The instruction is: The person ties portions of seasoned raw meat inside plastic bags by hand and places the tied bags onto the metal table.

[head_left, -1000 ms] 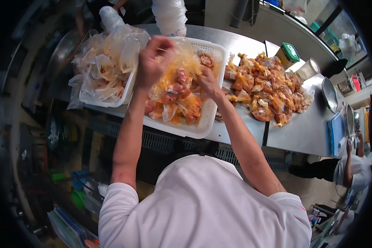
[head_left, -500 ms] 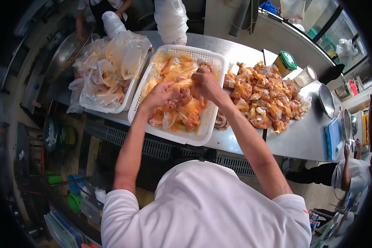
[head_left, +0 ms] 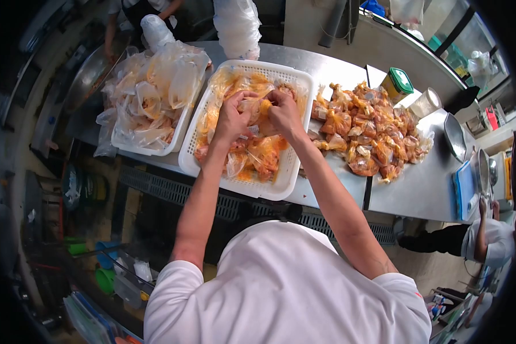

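Both my hands are close together over a white perforated basket (head_left: pixel 189 150) of orange-stained plastic bags with meat inside. My left hand (head_left: pixel 233 117) has its fingers curled on a bag of meat (head_left: pixel 255 112). On the right side of the same bag, my right hand (head_left: pixel 282 113) pinches its orange-tinted plastic. The fingertips of both hands are a short way apart, and the fingers partly hide the bag. More bagged meat (head_left: pixel 264 157) lies below them in the basket.
Left is a white basket (head_left: pixel 179 137) heaped with clear bags (head_left: pixel 149 94). Many knotted meat bags (head_left: pixel 364 132) lie on the steel table (head_left: pixel 407 198) at right, near a green-lidded tub (head_left: pixel 398 83). Stacked white plastic (head_left: pixel 236 28) stands behind. People work at far left and far right.
My hands were apart, the left one blurred and raised, then met over the basket with stretched plastic between them. Now they are side by side, slightly farther up the basket.
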`<state>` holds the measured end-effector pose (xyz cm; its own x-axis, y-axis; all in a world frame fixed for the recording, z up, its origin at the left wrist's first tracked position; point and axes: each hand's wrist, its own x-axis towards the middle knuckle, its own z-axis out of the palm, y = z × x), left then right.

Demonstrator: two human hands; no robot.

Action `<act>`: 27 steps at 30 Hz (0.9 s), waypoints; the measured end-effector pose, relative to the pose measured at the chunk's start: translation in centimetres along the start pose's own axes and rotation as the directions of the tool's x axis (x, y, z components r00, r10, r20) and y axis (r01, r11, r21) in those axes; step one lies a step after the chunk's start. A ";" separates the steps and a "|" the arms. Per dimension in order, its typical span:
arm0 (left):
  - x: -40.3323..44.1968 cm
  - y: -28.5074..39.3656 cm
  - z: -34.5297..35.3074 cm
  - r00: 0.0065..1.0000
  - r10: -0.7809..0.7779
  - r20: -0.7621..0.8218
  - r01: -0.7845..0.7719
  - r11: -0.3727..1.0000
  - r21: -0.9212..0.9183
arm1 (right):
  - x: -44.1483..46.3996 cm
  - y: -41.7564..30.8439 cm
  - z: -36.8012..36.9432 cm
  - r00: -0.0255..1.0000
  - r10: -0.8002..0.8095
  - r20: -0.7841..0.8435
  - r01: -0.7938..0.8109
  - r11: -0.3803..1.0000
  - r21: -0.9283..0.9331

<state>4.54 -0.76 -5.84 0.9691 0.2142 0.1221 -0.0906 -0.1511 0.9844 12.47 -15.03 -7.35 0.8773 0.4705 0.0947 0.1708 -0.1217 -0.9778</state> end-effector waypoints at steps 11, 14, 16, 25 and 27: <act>-2.8 -0.5 5.1 0.882 0.455 -0.123 -0.298 0.740 0.604 | -0.9 3.6 0.8 0.982 0.173 -0.076 -0.122 0.887 0.445; -2.2 -0.8 5.5 0.845 0.472 -0.250 -0.260 0.772 0.580 | -1.7 1.9 0.7 0.985 0.170 -0.027 -0.129 0.835 0.535; -1.6 -1.0 5.3 0.819 0.509 -0.266 -0.261 0.742 0.617 | -1.6 1.5 0.4 0.984 0.158 -0.085 -0.106 0.894 0.434; 0.5 -3.6 3.3 0.929 0.270 -0.254 -0.236 0.959 0.158 | -2.3 1.3 -4.3 0.902 0.123 0.415 -0.273 0.905 0.326; -0.5 -2.3 3.7 0.812 0.577 -0.090 -0.408 0.671 0.619 | -2.6 2.4 -4.1 0.925 0.053 0.377 -0.190 0.922 0.337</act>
<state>5.13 -4.13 -8.66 0.7139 0.1740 0.6783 -0.3138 -0.7864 0.5320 12.46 -20.12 -9.13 0.6508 0.7584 -0.0348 -0.1609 0.0930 -0.9826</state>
